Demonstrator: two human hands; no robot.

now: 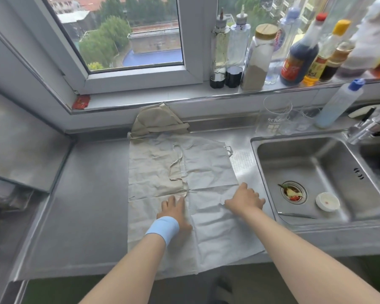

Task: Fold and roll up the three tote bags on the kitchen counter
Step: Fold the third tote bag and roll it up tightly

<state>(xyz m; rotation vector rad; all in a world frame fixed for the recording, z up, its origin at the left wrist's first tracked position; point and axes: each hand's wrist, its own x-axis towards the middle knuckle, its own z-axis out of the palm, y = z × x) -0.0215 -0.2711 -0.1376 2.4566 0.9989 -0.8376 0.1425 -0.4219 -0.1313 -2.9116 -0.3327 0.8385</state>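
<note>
Pale cream tote bags lie on the steel counter (86,205). One tote bag (208,167) is spread flat, its near edge hanging over the counter front. A second flat tote bag (149,170) lies under its left half, with a thin handle loop (176,165) showing. Behind them, a third tote bag (156,121) sits crumpled against the back wall. My left hand (176,209), with a blue wristband, presses flat on the middle of the cloth. My right hand (245,199) rests on the top bag's right edge, fingers curled; whether it pinches the cloth is unclear.
A steel sink (316,172) lies right of the bags, with a small white dish (327,201) and a drain strainer holding scraps. A glass (274,117) and a blue-capped bottle (340,104) stand behind the sink. Sauce bottles line the window sill (272,53).
</note>
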